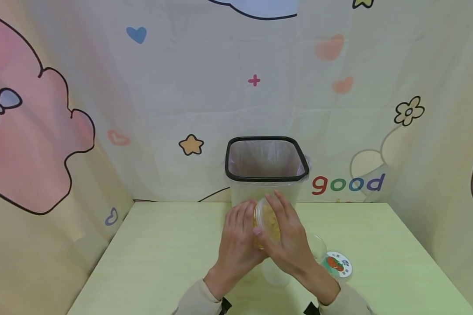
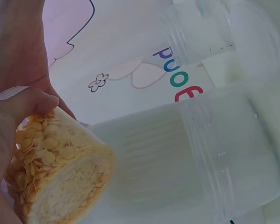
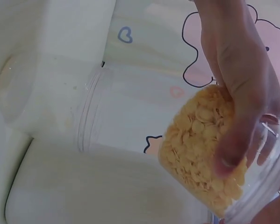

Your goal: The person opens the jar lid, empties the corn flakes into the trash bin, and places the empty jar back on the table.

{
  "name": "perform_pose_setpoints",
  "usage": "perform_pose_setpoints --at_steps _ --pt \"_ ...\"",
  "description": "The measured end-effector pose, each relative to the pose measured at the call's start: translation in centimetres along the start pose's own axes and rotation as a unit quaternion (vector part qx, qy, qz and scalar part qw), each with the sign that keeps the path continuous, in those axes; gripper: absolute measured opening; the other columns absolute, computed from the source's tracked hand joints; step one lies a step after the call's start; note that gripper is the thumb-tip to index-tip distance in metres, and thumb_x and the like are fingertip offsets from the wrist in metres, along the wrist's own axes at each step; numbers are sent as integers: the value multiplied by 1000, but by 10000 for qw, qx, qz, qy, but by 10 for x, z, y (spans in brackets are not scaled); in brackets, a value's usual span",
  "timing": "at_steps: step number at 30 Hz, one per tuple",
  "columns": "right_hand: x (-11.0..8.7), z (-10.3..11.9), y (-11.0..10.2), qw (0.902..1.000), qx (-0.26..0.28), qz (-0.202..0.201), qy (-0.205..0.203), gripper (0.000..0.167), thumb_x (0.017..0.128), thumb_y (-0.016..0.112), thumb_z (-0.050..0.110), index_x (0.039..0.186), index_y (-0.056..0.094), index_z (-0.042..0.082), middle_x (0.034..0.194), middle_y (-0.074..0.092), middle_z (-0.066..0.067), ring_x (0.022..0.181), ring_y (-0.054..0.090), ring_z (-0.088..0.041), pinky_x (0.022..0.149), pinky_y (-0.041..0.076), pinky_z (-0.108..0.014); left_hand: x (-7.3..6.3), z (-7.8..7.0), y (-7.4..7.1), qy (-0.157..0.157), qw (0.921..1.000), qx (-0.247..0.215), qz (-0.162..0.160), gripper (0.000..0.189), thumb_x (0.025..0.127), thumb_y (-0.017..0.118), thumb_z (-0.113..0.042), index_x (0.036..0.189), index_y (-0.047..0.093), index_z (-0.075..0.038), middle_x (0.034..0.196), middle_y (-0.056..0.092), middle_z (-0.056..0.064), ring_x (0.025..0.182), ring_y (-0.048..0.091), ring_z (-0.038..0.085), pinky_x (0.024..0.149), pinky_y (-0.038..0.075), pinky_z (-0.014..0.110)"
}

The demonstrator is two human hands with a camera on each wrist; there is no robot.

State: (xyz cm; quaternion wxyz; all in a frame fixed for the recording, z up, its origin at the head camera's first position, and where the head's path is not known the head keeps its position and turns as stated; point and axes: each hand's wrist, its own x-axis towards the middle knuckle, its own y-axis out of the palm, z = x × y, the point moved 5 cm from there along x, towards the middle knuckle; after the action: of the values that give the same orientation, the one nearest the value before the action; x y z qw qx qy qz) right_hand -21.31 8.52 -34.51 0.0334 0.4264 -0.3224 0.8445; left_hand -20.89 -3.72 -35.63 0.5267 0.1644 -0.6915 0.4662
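Above the middle of the table, both hands hold a clear plastic jar of yellow cereal flakes [image 1: 270,218], tilted on its side. My left hand [image 1: 238,234] grips the jar's body from the left. On the right, my right hand [image 1: 289,238] spans the clear lid end, its thumb at the near edge and its fingers at the far edge. In the left wrist view the jar's flake-filled base [image 2: 74,186] faces the camera. The right wrist view shows flakes [image 3: 196,144] packed toward the base, with bare clear wall near the ridged lid [image 3: 259,198].
Below the hands stands a clear jar [image 1: 276,273], and another clear container [image 1: 317,247] is at its right. Beside that lies a round printed label or lid [image 1: 339,264] with a red picture. At the back is a bin [image 1: 266,179] with a black rim and clear liner.
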Motion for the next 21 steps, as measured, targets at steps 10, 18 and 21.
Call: perform_pose_setpoints --at_steps 10,18,21 --pt "5 4 0 9978 1 -552 -357 59 80 66 29 136 56 15 136 55 -20 123 53 -33 87 54 -56 0 0 -2 -202 9988 -446 -43 105 49 91 -46 131 47 2 127 58 14 115 57 29 97 51 42" --pt "6 3 -4 9948 65 -321 -966 52 87 62 40 133 58 16 134 56 -18 124 53 -31 84 55 -55 0 3 -4 -249 9963 -796 201 110 48 92 -48 134 45 -1 127 57 12 115 58 28 98 51 41" --pt "6 2 -5 9927 46 -42 -1207 56 91 57 49 136 55 15 136 53 -18 125 52 -30 84 55 -54 -1 5 -4 -176 9963 -817 209 109 48 91 -46 135 45 -1 127 57 11 115 58 27 97 51 40"
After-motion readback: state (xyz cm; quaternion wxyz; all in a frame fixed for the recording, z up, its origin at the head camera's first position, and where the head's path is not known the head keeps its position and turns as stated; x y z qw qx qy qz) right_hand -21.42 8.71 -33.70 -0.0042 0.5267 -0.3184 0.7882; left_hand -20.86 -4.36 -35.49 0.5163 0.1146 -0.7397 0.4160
